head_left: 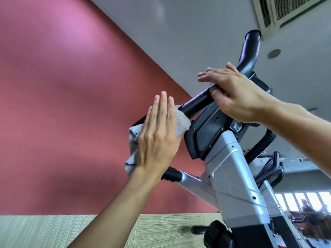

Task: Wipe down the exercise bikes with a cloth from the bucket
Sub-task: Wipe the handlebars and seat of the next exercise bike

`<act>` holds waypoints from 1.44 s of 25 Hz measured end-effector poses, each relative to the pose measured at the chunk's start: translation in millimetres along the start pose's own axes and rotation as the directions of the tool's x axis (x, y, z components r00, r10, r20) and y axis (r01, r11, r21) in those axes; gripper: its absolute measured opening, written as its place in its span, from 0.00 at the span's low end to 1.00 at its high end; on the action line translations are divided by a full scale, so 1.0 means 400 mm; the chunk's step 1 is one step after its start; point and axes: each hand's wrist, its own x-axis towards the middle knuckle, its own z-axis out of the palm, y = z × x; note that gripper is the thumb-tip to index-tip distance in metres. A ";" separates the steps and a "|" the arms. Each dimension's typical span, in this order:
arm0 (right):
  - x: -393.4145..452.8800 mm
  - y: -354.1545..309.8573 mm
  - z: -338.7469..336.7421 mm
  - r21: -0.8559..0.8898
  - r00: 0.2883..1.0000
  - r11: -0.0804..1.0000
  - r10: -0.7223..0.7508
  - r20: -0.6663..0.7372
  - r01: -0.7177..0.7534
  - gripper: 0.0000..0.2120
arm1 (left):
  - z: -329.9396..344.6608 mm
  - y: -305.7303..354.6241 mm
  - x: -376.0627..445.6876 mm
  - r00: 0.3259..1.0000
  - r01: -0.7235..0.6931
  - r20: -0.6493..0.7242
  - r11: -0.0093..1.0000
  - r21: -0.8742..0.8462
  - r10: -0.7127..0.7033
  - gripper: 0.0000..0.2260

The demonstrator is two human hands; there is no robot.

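An exercise bike with a silver column (231, 176) and black handlebar (197, 102) fills the right half of the view, seen from low down. My left hand (157, 138) lies flat with straight fingers and presses a grey cloth (133, 135) against the left end of the handlebar. My right hand (231, 93) rests on the handlebar near the console (207, 131), its fingers stretched over the top and its thumb tucked under the bar. The right handlebar horn (249, 51) rises behind it. No bucket is in view.
A red wall (62, 104) stands to the left above a pale wood-grain panel (44, 230). A ceiling air vent (290, 11) sits at top right. A black knob (216, 233) sticks out low on the bike. More machines (272, 169) stand behind at right.
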 end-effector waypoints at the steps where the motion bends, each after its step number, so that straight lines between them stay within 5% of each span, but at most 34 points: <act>1: 0.001 -0.011 0.005 -0.010 1.000 1.000 -0.005 -0.001 0.005 0.28 | 0.001 0.010 0.022 1.000 0.001 0.021 0.999 -0.034 0.000 0.31; 6: 0.024 -0.079 0.071 -0.009 0.998 0.998 0.064 -0.024 -0.064 0.28 | 0.027 -0.030 0.009 0.993 -0.116 -0.035 0.983 -0.139 0.112 0.29; 11: 0.012 -0.131 0.167 -0.239 0.999 0.970 0.042 0.033 -0.033 0.27 | 0.013 -0.079 -0.109 0.994 0.016 -0.108 0.990 -0.143 -0.032 0.23; 14: 0.007 -0.132 0.202 -0.302 0.998 0.952 0.046 -0.039 -0.055 0.27 | 0.019 -0.073 -0.061 0.990 -0.114 -0.102 0.979 -0.171 0.098 0.27; 21: 0.002 -0.124 0.231 -0.269 0.987 0.960 0.040 -0.157 -0.082 0.25 | 0.038 -0.123 -0.211 0.989 0.056 -0.116 0.951 -0.303 -0.095 0.24; 27: -0.010 -0.130 0.267 -0.210 0.949 0.976 -0.013 -0.315 -0.057 0.22 | 0.020 -0.116 -0.099 0.981 -0.175 -0.129 0.952 -0.253 0.146 0.28; 36: -0.016 -0.133 0.278 -0.155 0.922 0.986 -0.006 -0.388 -0.059 0.22 | 0.010 -0.093 -0.063 0.982 -0.178 -0.101 0.952 -0.249 0.158 0.30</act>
